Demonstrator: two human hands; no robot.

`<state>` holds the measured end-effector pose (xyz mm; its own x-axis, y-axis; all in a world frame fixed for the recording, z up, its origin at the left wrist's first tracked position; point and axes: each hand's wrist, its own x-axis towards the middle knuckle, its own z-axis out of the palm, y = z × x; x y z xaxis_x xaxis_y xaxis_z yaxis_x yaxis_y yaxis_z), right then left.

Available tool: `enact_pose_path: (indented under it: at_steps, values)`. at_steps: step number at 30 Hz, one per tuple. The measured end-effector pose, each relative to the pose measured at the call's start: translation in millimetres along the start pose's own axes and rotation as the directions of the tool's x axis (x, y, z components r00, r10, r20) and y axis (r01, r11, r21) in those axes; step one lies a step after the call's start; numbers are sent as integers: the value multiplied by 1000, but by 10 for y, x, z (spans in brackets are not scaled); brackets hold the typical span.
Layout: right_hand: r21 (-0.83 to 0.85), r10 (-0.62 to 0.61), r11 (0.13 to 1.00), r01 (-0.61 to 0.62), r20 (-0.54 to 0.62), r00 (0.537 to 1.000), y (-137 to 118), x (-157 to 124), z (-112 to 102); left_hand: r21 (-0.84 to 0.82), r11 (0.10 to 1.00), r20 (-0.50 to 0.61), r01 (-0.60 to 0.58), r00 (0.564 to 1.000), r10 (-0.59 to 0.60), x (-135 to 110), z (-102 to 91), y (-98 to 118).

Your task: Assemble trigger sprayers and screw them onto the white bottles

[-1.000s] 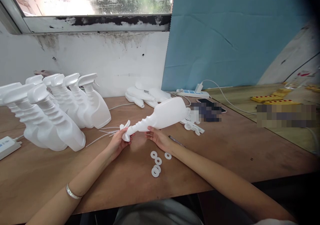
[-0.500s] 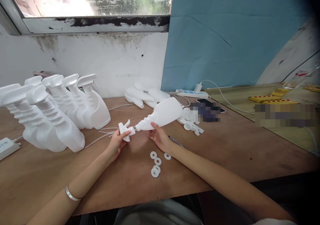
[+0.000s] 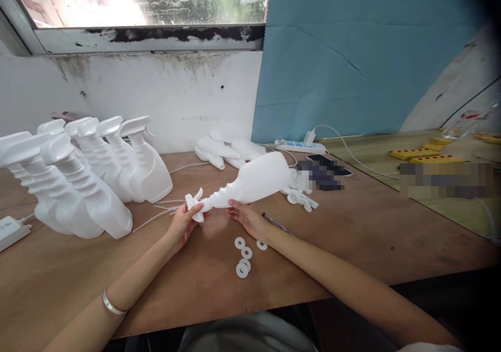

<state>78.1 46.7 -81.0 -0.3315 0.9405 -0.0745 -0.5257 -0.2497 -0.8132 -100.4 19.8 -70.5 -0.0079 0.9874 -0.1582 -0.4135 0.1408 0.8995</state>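
Note:
My left hand (image 3: 187,222) is closed around a white trigger spray head (image 3: 194,206), which lies on its side with the collar facing right. Its collar meets the neck of a white plastic bottle (image 3: 262,179), tilted with the base up to the right. Whether the threads are engaged I cannot tell. From below, my right hand (image 3: 246,217) grips the bottle near its shoulder, thumb on the near side. Several white ring washers (image 3: 241,270) lie on the table just in front of my right hand.
Assembled spray bottles (image 3: 88,185) stand in a group at the left. Thin tubes (image 3: 152,217) lie beside them. Bottles (image 3: 229,151) lie at the back, spray heads (image 3: 300,198) to the right. A pen (image 3: 277,222), a phone (image 3: 329,164) and a power strip (image 3: 299,146) are farther right.
The bottle has moved slightly, and its neck now meets the spray head's collar; the gap with the tube showing between them has closed. My left hand has barely moved.

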Motion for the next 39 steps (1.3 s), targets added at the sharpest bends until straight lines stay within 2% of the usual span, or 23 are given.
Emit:
enact_pose_path:
  at_steps: [9, 16, 21, 25, 28, 36, 39]
  values:
    - [-34, 19, 999, -17, 55, 998, 0, -1, -5, 77, 995, 88, 58, 994, -64, -6, -7, -13]
    - [-64, 18, 998, -14, 69, 997, 17, -19, 0, 119, 991, 69, 66, 995, -74, -13, 7, -2]
    - [-73, 10, 997, -5, 62, 998, 12, -5, 5, 58, 997, 107, 55, 992, -61, 23, -15, -23]
    - [-61, 6, 998, -3, 52, 999, 14, 8, -5, -50, 998, 88, 46, 995, -42, 25, -34, -39]
    - [-54, 10, 999, -7, 53, 999, 20, 14, -16, -71, 997, 98, 37, 995, -30, 0, -23, -35]
    - [-58, 12, 998, -9, 52, 999, 26, 15, -18, -21, 983, 115, 181, 977, -178, 3, -19, 0]
    - [-47, 8, 999, -6, 48, 999, 26, 18, -23, 21, 983, 147, 183, 972, -184, 24, -46, 1]
